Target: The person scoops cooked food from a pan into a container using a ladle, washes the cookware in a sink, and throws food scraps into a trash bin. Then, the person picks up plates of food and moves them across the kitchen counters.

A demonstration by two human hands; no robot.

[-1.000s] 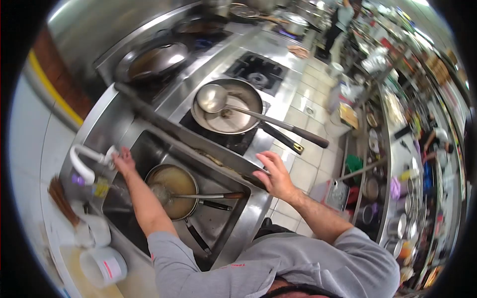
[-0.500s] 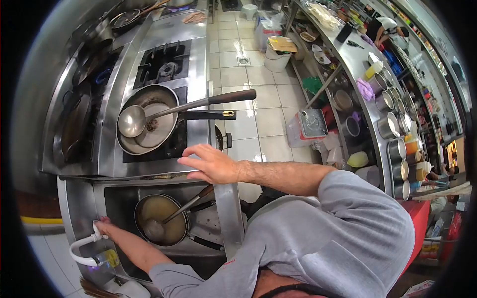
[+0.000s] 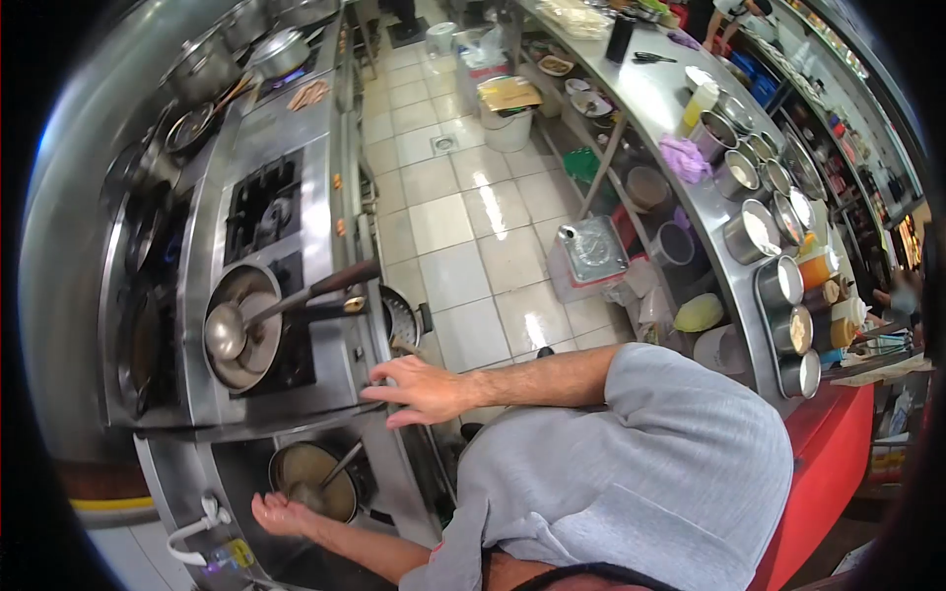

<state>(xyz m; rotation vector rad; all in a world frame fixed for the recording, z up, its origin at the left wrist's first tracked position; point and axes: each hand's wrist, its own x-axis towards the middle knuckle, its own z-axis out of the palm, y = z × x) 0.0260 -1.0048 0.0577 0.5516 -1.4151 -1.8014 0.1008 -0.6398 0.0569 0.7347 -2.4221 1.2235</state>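
Observation:
Over the sink (image 3: 232, 463), my left hand (image 3: 280, 514) hangs with fingers curled loosely and nothing in it, just left of a pan of cloudy liquid (image 3: 313, 471) with a ladle standing in it. The white faucet (image 3: 202, 527) is to the left of that hand, not touching it. My right hand (image 3: 419, 390) is near the stove's front edge, fingers spread and holding nothing. Beyond it, a frying pan (image 3: 242, 362) with a large ladle (image 3: 227, 330) resting inside sits on the stove.
More burners (image 3: 264, 205) and pots (image 3: 281, 54) line the left. A steel counter (image 3: 655, 108) with metal containers (image 3: 752, 229) runs along the right. A lidded bin (image 3: 591, 251) and a bucket (image 3: 507, 128) stand on the tiled floor (image 3: 458, 236). Another person (image 3: 727, 15) is at the back right.
My left hand has come off the faucet and moved right, beside the pan in the sink. The camera view has turned rightward. My right hand stays spread near the stove edge.

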